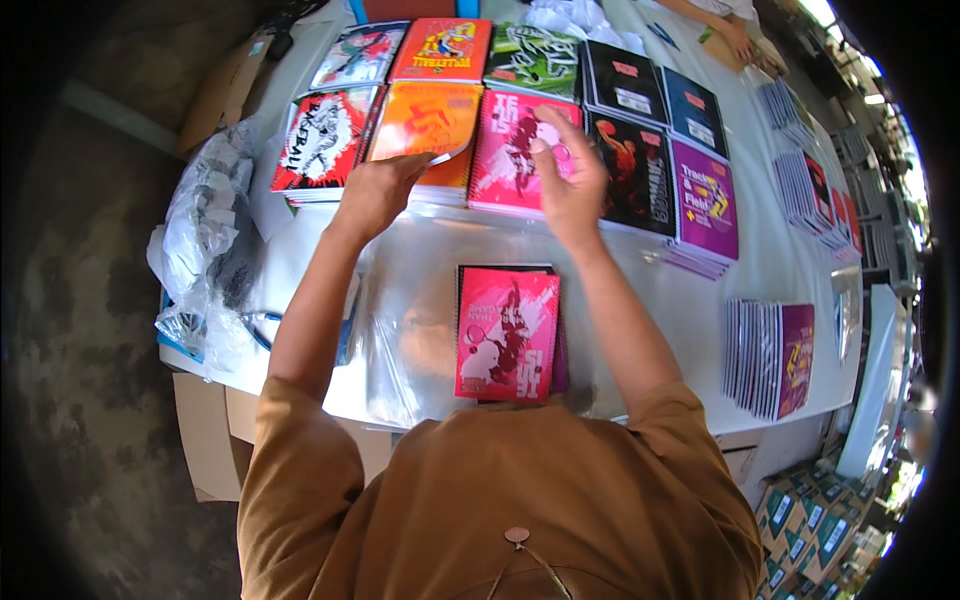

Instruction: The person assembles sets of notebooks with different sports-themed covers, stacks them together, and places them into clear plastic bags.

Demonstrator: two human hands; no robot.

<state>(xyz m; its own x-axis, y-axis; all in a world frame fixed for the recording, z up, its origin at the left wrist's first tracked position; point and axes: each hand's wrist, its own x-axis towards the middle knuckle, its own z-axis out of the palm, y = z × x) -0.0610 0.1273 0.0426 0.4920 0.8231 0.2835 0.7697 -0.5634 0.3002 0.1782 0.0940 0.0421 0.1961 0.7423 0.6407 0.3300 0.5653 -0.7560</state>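
Note:
My left hand (pixel 382 192) pinches the near right corner of an orange spiral notebook (pixel 422 118), the top one of its stack. That corner is bent up and shows white pages beneath. Over a stack of pink notebooks (pixel 500 130), my right hand (pixel 574 185) is raised with thumb and fingers apart, slightly blurred and holding nothing. Between my forearms, close to my body, a pink notebook (pixel 508 335) lies upside down to me on a small pile. Dark and purple edges of other notebooks poke out under it.
Two rows of notebook stacks span the table (pixel 270 355), including a red one (pixel 328 140) and a purple one (pixel 705 200). A fanned purple stack (pixel 768 358) stands right. Crumpled clear plastic (pixel 205 215) lines the left edge. Another person's hand (pixel 738 45) shows far right.

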